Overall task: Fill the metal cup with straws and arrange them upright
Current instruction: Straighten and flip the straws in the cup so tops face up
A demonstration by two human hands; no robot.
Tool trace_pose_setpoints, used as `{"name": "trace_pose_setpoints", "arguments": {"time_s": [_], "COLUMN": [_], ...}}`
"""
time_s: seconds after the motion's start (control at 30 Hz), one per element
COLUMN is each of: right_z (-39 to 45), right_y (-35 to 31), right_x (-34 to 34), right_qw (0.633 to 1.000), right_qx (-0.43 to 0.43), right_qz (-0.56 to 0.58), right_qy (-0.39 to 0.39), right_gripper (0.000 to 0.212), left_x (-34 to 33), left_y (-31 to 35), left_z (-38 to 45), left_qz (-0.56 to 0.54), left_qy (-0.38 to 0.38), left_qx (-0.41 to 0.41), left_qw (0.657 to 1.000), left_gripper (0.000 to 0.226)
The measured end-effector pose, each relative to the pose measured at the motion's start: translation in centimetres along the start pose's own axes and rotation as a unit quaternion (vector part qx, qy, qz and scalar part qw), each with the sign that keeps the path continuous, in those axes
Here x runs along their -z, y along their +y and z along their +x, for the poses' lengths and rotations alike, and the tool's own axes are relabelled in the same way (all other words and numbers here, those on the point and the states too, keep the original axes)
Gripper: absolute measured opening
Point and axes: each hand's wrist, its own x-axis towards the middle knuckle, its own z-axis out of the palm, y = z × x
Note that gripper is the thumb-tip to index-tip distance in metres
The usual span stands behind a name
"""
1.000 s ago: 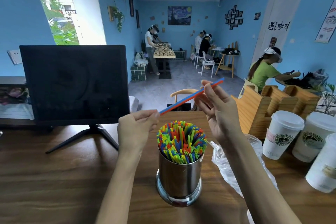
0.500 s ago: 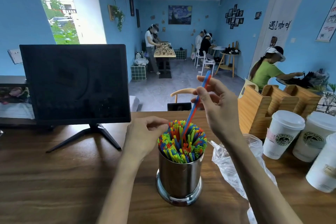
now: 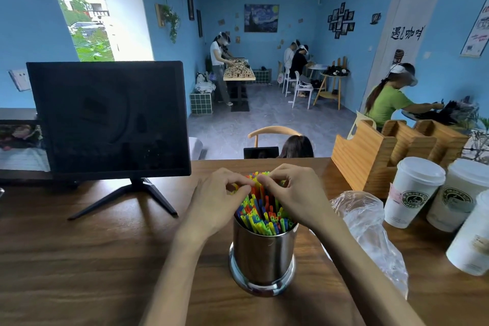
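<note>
Head view, change: the blue straw you held slanted above the cup a second ago is now down among the straws (image 3: pixel 260 210).
Grip: your left hand (image 3: pixel 219 200) and right hand (image 3: pixel 293 193) pinch straw tips, fingertips together.
Location: metal cup (image 3: pixel 262 257) stands on the wooden counter (image 3: pixel 87 259), packed.
Meaning: filling looks near done; straightening remains.

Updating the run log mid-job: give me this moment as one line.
stage: arranging straws | left hand: pinching straw tops | right hand: pinching straw tops | straws: packed upright | metal cup: upright on wooden table
</note>
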Motion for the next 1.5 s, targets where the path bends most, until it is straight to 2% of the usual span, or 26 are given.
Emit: {"name": "trace_pose_setpoints", "arguments": {"time_s": [0.2,0.3,0.43,0.57,0.63,0.83,1.03,1.17,1.3,1.4,1.5], "right_z": [-0.1,-0.2,-0.5,0.0,1.0,3.3,4.3,4.7,4.6,4.6,4.2], "right_y": [0.0,-0.2,-0.1,0.4,0.6,0.5,0.0,0.2,0.3,-0.4,-2.1], "right_x": [0.8,1.1,0.8,0.1,-0.1,-0.8,-0.4,-0.3,-0.1,1.3,3.8], "right_qw": [0.996,0.994,0.997,0.996,0.995,0.982,0.973,0.975,0.977,0.988,0.980], "right_qx": [0.015,0.009,-0.013,-0.045,-0.064,-0.092,-0.102,-0.107,-0.119,-0.091,-0.034], "right_qz": [-0.061,-0.074,-0.013,0.079,0.076,0.075,0.046,0.030,0.069,0.112,0.179], "right_qy": [-0.058,-0.079,-0.077,-0.025,-0.016,-0.146,-0.201,-0.192,-0.160,-0.061,0.084], "right_gripper": [0.038,0.034,0.028,0.027,0.029,0.032,0.023,0.021,0.024,0.023,0.012], "left_x": [0.2,0.4,0.3,-0.1,-0.4,-0.9,-0.7,-0.7,-0.8,-0.7,-0.7], "left_y": [-0.1,-0.4,-1.0,-1.1,-0.8,-0.7,-1.4,-1.6,-1.4,-0.8,0.0], "left_z": [-0.1,0.0,0.2,0.4,0.7,1.3,0.8,0.6,0.6,0.6,0.5], "left_qz": [-0.032,-0.027,-0.039,-0.062,-0.064,-0.064,-0.079,-0.080,-0.082,-0.092,-0.095], "left_qy": [0.058,0.063,0.024,0.040,0.051,0.044,0.069,0.069,0.071,0.076,0.075], "left_qx": [0.004,0.033,0.080,0.092,0.098,0.106,0.105,0.101,0.097,0.083,0.041], "left_qw": [0.998,0.997,0.996,0.993,0.992,0.991,0.989,0.989,0.989,0.989,0.992], "left_gripper": [0.014,0.016,0.022,0.024,0.028,0.030,0.024,0.019,0.021,0.025,0.024]}}
